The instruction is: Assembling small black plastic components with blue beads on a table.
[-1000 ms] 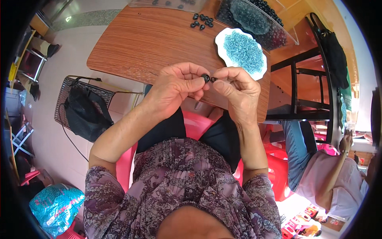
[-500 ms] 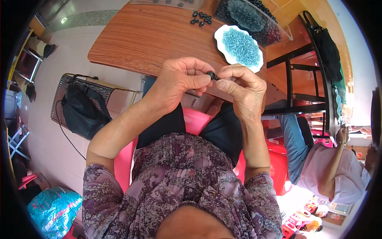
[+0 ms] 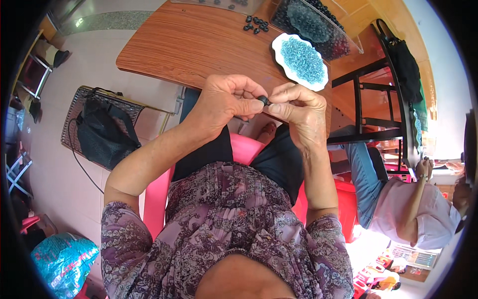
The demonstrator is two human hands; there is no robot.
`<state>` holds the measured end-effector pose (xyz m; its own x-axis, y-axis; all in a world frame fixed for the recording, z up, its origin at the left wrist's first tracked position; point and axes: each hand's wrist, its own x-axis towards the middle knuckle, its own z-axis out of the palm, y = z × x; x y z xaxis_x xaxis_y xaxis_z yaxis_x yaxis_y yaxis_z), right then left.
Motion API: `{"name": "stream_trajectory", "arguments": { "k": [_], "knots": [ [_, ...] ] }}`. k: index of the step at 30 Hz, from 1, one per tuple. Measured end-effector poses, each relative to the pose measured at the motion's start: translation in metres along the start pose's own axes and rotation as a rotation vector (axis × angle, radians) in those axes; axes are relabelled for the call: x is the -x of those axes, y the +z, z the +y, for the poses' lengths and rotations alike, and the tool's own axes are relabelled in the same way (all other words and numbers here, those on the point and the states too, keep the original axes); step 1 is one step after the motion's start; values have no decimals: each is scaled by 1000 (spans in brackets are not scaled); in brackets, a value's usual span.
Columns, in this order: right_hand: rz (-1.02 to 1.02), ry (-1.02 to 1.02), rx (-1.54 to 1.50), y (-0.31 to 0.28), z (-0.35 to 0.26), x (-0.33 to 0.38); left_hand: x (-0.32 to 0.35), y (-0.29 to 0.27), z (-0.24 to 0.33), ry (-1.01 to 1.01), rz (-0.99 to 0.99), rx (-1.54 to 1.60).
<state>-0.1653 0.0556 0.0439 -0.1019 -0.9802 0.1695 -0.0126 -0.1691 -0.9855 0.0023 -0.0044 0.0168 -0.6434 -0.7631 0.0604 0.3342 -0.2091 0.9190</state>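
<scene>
Left hand (image 3: 226, 102): thumb and forefinger pinch a small black piece (image 3: 263, 100).
Right hand (image 3: 301, 107): fingertips drawn together at the piece's 3 o'clock; whether they grip a smaller part, I cannot tell.
Black piece: between both hands, at the surface's (image 3: 199, 45) near edge; best, I judge, held steady on the left while right fingertips make small moves.
White dish (image 3: 319, 86): 1 to 2 o'clock, heaped with bluish beads (image 3: 302, 60).
Loose black pieces (image 3: 256, 24): 12 o'clock.
Clear box (image 3: 298, 37): 1 o'clock, beyond the dish.

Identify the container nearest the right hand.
The white, wavy-rimmed dish heaped with small blue pieces; both clear plastic boxes sit farther from the right hand.
</scene>
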Motion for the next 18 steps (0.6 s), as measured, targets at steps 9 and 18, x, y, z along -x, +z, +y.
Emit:
{"name": "stream_trajectory", "arguments": {
  "k": [9, 18],
  "knots": [
    [-111, 162, 59, -16, -3, 0, -1, 2, 0, 8, -87, -105],
    [-226, 291, -137, -17, -21, 8, 12, 19, 1, 8, -147, -87]
  ]
}}
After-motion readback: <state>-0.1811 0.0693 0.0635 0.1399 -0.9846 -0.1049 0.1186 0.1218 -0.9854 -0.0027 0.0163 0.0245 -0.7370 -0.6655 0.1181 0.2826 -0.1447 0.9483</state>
